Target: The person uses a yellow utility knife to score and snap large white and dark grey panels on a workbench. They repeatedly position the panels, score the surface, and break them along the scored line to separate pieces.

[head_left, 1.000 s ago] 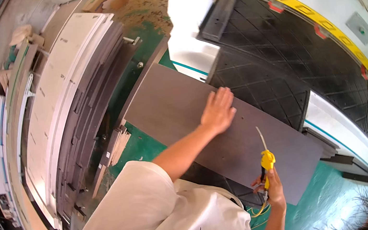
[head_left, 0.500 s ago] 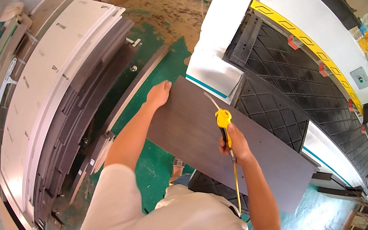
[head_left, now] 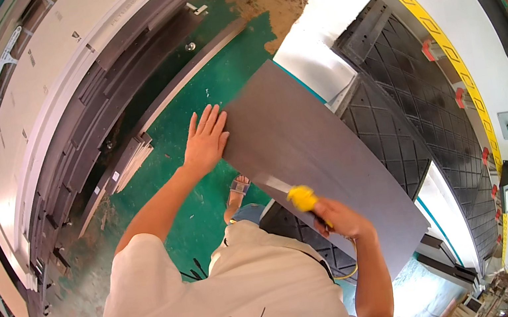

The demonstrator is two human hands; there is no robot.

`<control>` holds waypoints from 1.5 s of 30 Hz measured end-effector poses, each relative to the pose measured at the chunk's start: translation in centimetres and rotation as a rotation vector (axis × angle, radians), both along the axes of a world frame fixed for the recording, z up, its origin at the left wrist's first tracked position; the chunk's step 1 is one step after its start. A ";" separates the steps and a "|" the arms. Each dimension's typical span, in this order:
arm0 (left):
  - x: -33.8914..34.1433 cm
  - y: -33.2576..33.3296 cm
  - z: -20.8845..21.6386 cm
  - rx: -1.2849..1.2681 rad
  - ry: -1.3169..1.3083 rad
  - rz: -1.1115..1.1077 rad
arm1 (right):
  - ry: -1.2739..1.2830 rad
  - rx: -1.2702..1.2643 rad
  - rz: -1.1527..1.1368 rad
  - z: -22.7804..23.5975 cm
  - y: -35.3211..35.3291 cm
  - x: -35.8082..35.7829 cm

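A long dark grey-brown panel (head_left: 331, 139) lies slantwise in front of me, partly over a black gridded machine bed. My left hand (head_left: 205, 141) is at its left edge, fingers stretched out and spread, the fingertips by the edge. In my right hand (head_left: 342, 217) is a yellow air blow gun (head_left: 303, 198), held above the nearer part of the panel. Its thin nozzle points to the upper left and is smeared by motion. A yellow hose (head_left: 354, 259) hangs below the right hand.
At the left stand stacked white boards (head_left: 48, 92) and dark panels (head_left: 114, 88). To the right is a white machine (head_left: 455, 14) with a yellow strip (head_left: 442, 39) and a black gridded bed (head_left: 418, 97). A sandaled foot (head_left: 237, 191) shows on the green floor (head_left: 202, 231).
My left hand has come off the far corner and opened beside the left edge. The blow gun has swung down and left, its nozzle now over the near left edge. The view has shifted.
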State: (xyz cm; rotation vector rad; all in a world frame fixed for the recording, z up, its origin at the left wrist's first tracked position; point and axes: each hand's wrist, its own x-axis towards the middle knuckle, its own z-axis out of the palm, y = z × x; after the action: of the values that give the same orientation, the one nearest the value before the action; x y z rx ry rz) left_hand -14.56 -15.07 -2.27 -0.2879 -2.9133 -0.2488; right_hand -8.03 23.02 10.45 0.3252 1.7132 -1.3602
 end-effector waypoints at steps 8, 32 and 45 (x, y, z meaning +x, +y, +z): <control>2.6 6.8 1.7 0.015 -0.155 -0.279 | -0.055 0.007 -0.077 2.6 6.6 8.1; 12.2 28.6 2.8 0.096 -0.193 -0.925 | 0.030 0.444 -0.252 7.7 14.3 27.7; 1.6 1.9 1.2 -0.262 -0.074 -0.242 | -0.100 1.102 -0.584 12.8 20.5 39.8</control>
State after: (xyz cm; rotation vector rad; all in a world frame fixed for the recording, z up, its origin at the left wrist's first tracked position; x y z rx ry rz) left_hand -12.94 -13.14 -1.04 -0.6876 -2.9801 0.0913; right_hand 31.78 43.55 23.25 1.5636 2.2289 -0.5798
